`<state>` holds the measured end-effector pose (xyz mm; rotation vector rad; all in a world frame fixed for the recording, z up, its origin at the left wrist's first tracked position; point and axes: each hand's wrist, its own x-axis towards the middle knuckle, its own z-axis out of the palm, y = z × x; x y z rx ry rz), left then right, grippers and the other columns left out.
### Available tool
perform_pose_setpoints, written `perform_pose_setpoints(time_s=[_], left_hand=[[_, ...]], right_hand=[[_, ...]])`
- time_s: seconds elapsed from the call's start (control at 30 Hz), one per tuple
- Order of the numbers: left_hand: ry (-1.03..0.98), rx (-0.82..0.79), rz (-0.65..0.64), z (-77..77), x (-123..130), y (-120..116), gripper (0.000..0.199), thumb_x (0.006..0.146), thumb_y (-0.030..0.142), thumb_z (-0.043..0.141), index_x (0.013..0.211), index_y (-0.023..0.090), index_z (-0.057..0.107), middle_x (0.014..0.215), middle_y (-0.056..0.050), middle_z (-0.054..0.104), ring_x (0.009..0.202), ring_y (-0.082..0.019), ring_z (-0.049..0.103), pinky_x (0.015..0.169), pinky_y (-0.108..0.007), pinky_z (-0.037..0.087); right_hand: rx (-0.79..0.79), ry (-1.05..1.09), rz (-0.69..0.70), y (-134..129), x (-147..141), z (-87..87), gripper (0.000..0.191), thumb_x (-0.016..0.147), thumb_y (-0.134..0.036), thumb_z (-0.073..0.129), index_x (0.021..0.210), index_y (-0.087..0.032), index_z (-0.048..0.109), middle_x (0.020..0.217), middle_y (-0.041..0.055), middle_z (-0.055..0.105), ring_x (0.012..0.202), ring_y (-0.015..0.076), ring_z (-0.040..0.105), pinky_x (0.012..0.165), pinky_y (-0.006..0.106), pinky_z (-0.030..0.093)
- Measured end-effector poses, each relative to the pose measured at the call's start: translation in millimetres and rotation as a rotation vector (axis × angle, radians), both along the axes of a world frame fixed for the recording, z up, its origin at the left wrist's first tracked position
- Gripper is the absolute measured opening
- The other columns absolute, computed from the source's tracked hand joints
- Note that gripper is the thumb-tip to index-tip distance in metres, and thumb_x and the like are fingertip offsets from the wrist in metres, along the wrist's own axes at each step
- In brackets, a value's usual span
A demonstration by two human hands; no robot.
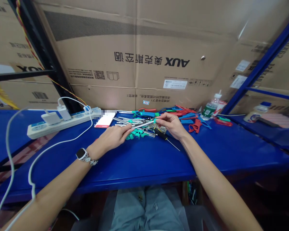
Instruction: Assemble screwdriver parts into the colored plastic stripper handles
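A slim silver metal bar (144, 124) spans the gap between my hands above the blue table. My left hand (114, 136), with a watch on its wrist, pinches the bar's left end. At the other end, the fingers of my right hand (171, 125) are closed on a small green plastic piece (155, 121), which touches the bar. Loose green plastic pieces (137, 133) lie just beneath, among more silver metal parts (121, 121). A screwdriver (162, 134) with a black and yellow handle rests below my right hand.
Red and blue plastic parts (194, 125) are heaped right of my hands, near a green-labelled bottle (208, 110). A white power strip (36, 131) with cables and a white card (105, 120) lie left. Cardboard boxes (144, 41) stand behind; a blue post (257, 64) rises right.
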<state>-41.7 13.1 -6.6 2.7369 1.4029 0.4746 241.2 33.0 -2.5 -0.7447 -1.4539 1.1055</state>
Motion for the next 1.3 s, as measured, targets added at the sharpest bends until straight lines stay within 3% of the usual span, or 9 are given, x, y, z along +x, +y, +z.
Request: perform_pose_setpoints(time_s=[0.23, 0.4, 0.57, 0.77, 0.87, 1.0, 1.17, 1.3], left_hand=[[0.027, 0.038, -0.015, -0.6, -1, 1, 0.039, 0.109, 0.044, 0.027, 0.093, 0.022, 0.055, 0.064, -0.001, 0.053, 0.058, -0.020, 0.053, 0.058, -0.030, 0.026], [-0.024, -0.005, -0.031, 0.2, -2, 2, 0.037, 0.109, 0.043, 0.028, 0.099, 0.022, 0.056, 0.068, -0.001, 0.057, 0.057, -0.018, 0.053, 0.059, -0.029, 0.031], [-0.076, -0.028, -0.055, 1.6, -2, 2, 0.037, 0.109, 0.042, 0.029, 0.094, 0.022, 0.056, 0.068, 0.000, 0.057, 0.056, -0.016, 0.052, 0.059, -0.029, 0.034], [-0.021, 0.033, -0.031, -2.1, 4, 0, 0.038, 0.109, 0.042, 0.029, 0.095, 0.021, 0.058, 0.070, -0.002, 0.061, 0.059, -0.018, 0.056, 0.058, -0.028, 0.033], [-0.003, 0.051, -0.027, -3.2, 9, 0, 0.038, 0.109, 0.044, 0.030, 0.097, 0.021, 0.059, 0.074, -0.003, 0.064, 0.063, -0.020, 0.060, 0.059, -0.029, 0.033], [-0.021, 0.028, -0.013, -1.5, 10, 1, 0.037, 0.109, 0.043, 0.030, 0.099, 0.021, 0.058, 0.080, -0.006, 0.069, 0.069, -0.023, 0.066, 0.062, -0.030, 0.039], [-0.014, -0.015, 0.038, 2.3, 16, -4, 0.033, 0.103, 0.045, 0.045, 0.123, 0.019, 0.051, 0.088, -0.010, 0.074, 0.078, -0.030, 0.072, 0.063, -0.032, 0.044], [-0.048, -0.049, 0.032, 4.9, 27, -9, 0.046, 0.097, 0.026, 0.051, 0.140, 0.017, 0.036, 0.100, -0.013, 0.075, 0.091, -0.032, 0.074, 0.070, -0.034, 0.049]], right_hand=[[0.061, -0.186, 0.045, 1, 5, 2.8, 0.032, 0.076, -0.047, 0.084, 0.073, -0.019, 0.068, 0.064, -0.0014, 0.065, 0.057, 0.0116, 0.057, 0.060, 0.028, 0.047], [0.061, -0.106, 0.023, 0, -1, 0.5, 0.033, 0.069, -0.045, 0.089, 0.076, -0.021, 0.069, 0.079, 0.0004, 0.071, 0.063, 0.0114, 0.060, 0.064, 0.029, 0.050], [0.034, -0.029, 0.019, 0, -6, -0.4, 0.038, 0.068, -0.052, 0.088, 0.077, -0.022, 0.067, 0.071, -0.0019, 0.069, 0.064, 0.0130, 0.062, 0.065, 0.030, 0.052], [-0.026, -0.108, 0.065, -6, -14, 0.0, 0.044, 0.072, -0.057, 0.084, 0.071, -0.021, 0.058, 0.055, -0.0036, 0.064, 0.047, 0.0108, 0.055, 0.050, 0.026, 0.046], [-0.071, -0.150, 0.108, -10, -22, -1.6, 0.043, 0.072, -0.055, 0.084, 0.073, -0.020, 0.061, 0.058, -0.0009, 0.068, 0.048, 0.0121, 0.058, 0.050, 0.026, 0.048], [-0.143, -0.015, 0.093, -9, -31, -4.8, 0.041, 0.063, -0.047, 0.091, 0.083, -0.020, 0.066, 0.066, 0.0000, 0.072, 0.057, 0.0142, 0.065, 0.057, 0.028, 0.052], [-0.163, 0.044, 0.054, -11, -52, -15.1, 0.041, 0.058, -0.047, 0.093, 0.075, -0.020, 0.068, 0.061, -0.0015, 0.067, 0.054, 0.0125, 0.059, 0.056, 0.028, 0.049], [-0.090, -0.031, 0.048, -15, -73, -21.3, 0.039, 0.060, -0.048, 0.092, 0.072, -0.022, 0.067, 0.057, -0.0045, 0.062, 0.052, 0.0117, 0.054, 0.053, 0.027, 0.045]])
